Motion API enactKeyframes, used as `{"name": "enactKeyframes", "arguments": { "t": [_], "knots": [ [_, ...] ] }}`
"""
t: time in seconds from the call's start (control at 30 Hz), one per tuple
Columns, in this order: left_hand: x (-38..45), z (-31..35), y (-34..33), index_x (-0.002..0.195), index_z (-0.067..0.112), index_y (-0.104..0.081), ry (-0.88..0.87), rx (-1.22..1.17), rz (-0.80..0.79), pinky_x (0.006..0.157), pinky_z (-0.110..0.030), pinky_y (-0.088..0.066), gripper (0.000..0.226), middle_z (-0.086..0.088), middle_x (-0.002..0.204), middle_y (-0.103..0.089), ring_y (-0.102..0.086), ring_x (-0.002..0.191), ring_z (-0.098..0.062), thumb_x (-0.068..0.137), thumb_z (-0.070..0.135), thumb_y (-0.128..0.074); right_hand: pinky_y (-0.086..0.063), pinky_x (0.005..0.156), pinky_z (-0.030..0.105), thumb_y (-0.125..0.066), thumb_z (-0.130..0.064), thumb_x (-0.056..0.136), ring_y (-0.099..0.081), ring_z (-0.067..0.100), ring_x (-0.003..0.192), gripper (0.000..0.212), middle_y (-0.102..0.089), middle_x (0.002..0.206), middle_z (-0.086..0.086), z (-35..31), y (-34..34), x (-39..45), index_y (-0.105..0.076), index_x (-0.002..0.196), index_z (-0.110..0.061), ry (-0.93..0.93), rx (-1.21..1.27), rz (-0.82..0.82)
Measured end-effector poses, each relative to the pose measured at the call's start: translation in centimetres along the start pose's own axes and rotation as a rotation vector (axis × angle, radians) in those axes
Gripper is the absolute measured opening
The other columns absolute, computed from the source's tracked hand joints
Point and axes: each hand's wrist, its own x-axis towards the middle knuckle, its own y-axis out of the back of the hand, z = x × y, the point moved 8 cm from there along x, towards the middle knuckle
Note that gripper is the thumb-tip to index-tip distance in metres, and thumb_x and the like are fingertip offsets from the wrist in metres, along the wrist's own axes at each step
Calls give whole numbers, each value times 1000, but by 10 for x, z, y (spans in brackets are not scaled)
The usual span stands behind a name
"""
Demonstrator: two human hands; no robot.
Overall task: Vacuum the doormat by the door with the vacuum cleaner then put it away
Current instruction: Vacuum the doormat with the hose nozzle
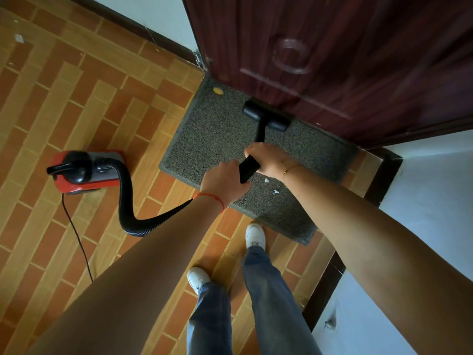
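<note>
A grey speckled doormat [212, 134] lies on the floor against a dark red door [332, 52]. The black vacuum nozzle [267, 115] rests on the mat's far edge, touching the door's foot. Its black wand [249, 166] runs back to my hands. My right hand [265, 160] grips the wand higher up; my left hand [222, 183] grips its lower end where the ribbed black hose [128, 208] joins. The hose loops left to the red vacuum cleaner body [84, 171] on the tiles. A yellow scrap [218, 91] and white bits [271, 185] lie on the mat.
Orange and tan tiled floor [76, 98] spreads to the left. A black power cord [76, 237] trails from the vacuum toward me. White walls with dark skirting [322, 290] close in on the right. My feet in white shoes [254, 235] stand at the mat's near edge.
</note>
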Motion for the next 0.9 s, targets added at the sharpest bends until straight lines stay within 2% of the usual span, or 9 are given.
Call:
{"name": "enactKeyframes", "arguments": {
  "t": [0.17, 0.37, 0.57, 0.73, 0.9],
  "knots": [
    [11, 12, 9, 94, 16, -57, -22, 0, 2, 50, -26, -43, 21, 4, 65, -49, -53, 57, -17, 84, 34, -57, -35, 62, 30, -51, -9, 91, -62, 22, 84, 10, -61, 101, 5, 14, 10, 2, -46, 85, -16, -1, -16, 5],
    [0, 14, 7, 93, 15, -58, -45, 35, -4, 49, -26, -45, 22, 4, 64, -50, -55, 58, -17, 84, 35, -57, -41, 62, 32, -53, -14, 91, -65, 26, 87, 5, -62, 99, 6, 10, 1, -8, -50, 87, -15, 13, 12, -10],
    [-35, -3, -11, 92, 16, -57, -45, 42, -40, 48, -26, -41, 20, 4, 65, -50, -55, 58, -17, 84, 35, -57, -38, 62, 29, -54, -14, 91, -65, 23, 84, 12, -55, 87, -1, -21, -22, -31, -46, 83, -18, 27, 53, -33],
    [-74, -29, -29, 92, 16, -56, -42, 44, -57, 47, -25, -40, 22, 2, 68, -52, -55, 59, -18, 82, 36, -58, -41, 65, 29, -55, -16, 90, -65, 23, 87, 6, -63, 98, 4, -60, -51, -49, -50, 87, -16, 46, 60, -29],
    [-116, -59, -53, 92, 16, -54, -43, 95, -81, 48, -26, -39, 23, 1, 71, -50, -52, 59, -19, 82, 37, -57, -37, 62, 29, -54, -21, 89, -65, 26, 84, 7, -64, 94, 5, -101, -88, -64, -54, 89, -14, 40, 55, -24]
  ]
}}
